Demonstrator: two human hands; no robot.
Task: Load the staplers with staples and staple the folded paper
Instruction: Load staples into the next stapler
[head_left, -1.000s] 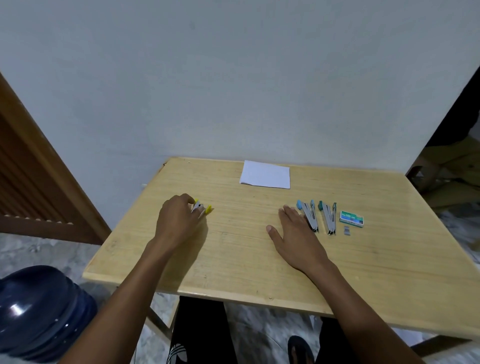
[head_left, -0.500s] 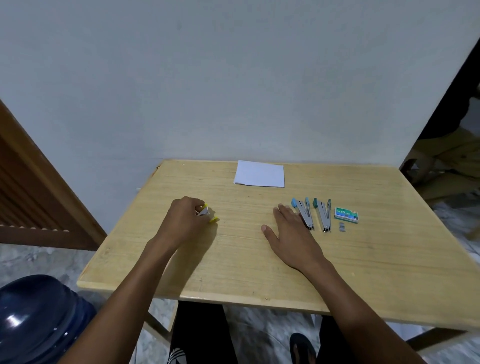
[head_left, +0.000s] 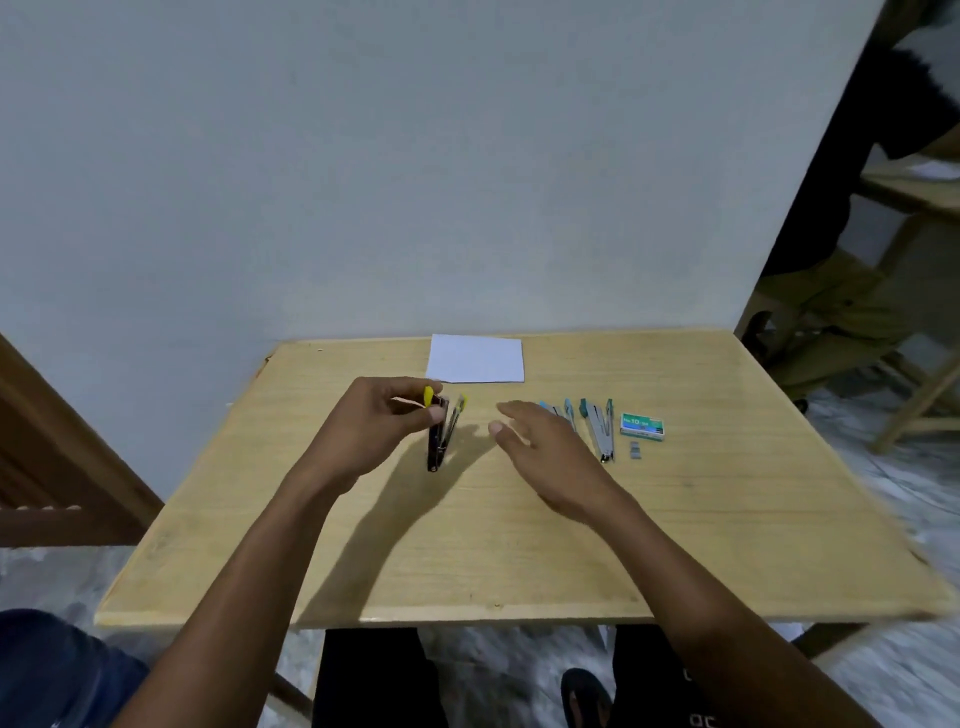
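Observation:
My left hand (head_left: 379, 423) grips a yellow-tipped stapler (head_left: 440, 431) by its top end and holds it above the wooden table (head_left: 467, 545), its arms hanging splayed apart. My right hand (head_left: 545, 452) hovers with relaxed fingers over the table, partly covering a blue stapler (head_left: 563, 410). A green stapler (head_left: 600, 428) lies opened flat just right of it. Beside that sit a green staple box (head_left: 642, 426) and a small loose strip of staples (head_left: 635, 450). The folded white paper (head_left: 476, 358) lies at the table's far edge.
A plain wall stands directly behind the table. A dark blue rounded container (head_left: 57, 670) sits on the floor at the lower left. Wooden furniture (head_left: 857, 322) stands at the right, and a wooden door frame (head_left: 62, 467) at the left.
My left hand has lifted the yellow stapler off the table and carried it right, toward the middle. My right hand has risen from lying flat on the table.

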